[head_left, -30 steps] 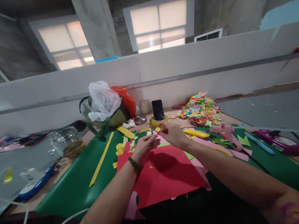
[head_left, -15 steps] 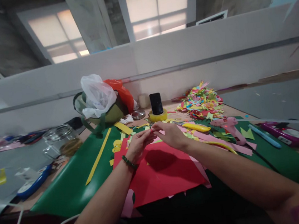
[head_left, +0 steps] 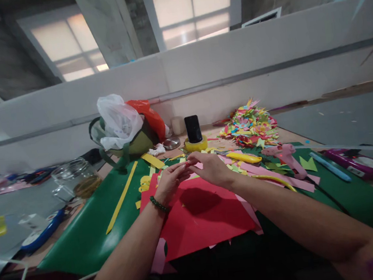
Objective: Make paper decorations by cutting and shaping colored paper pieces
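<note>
My left hand (head_left: 171,180) and my right hand (head_left: 210,168) meet at the fingertips above a red paper sheet (head_left: 211,213). Their fingers are pinched together around a tiny red bit, too small to name. A bracelet of dark green beads circles my left wrist. Beneath and behind the hands lie pink and yellow-green paper scraps. To the right of my right hand are a yellow utility knife (head_left: 244,157) and a pink glue gun (head_left: 288,157) with a clear glue stick out of its back.
A phone (head_left: 193,129) leans upright in a yellow tape roll (head_left: 196,145). Behind stands a heap of coloured paper pieces (head_left: 250,126). On the left are a green bag (head_left: 136,145), a glass jug (head_left: 76,177) and a yellow strip (head_left: 122,196). A light-blue pen-like tool (head_left: 330,167) lies right.
The view has shifted slightly. Both hands stay together at nearly the same spot over the red sheet, with only small finger movement.
</note>
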The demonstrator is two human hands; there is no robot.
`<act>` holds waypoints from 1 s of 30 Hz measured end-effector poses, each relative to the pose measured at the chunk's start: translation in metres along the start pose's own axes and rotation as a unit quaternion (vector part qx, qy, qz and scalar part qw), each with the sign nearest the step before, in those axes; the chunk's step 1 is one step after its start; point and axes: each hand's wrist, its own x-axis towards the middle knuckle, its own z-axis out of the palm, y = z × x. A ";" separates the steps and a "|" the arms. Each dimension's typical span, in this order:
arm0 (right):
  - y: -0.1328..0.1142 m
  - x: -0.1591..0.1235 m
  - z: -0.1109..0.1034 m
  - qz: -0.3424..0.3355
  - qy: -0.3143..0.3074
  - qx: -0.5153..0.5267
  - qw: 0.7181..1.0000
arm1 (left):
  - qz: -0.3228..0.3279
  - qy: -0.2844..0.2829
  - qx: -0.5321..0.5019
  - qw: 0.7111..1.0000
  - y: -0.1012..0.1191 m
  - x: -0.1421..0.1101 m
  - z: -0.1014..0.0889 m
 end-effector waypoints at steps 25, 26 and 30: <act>0.012 0.012 -0.005 0.132 -0.037 0.216 0.967 | -0.008 -0.019 0.118 0.993 0.006 -0.007 0.005; 0.012 0.012 -0.005 0.138 -0.040 0.226 0.964 | -0.008 -0.022 0.116 0.993 0.006 -0.008 0.006; 0.011 0.013 -0.007 0.159 -0.047 0.258 0.952 | 0.002 -0.021 0.103 0.994 0.005 -0.006 0.005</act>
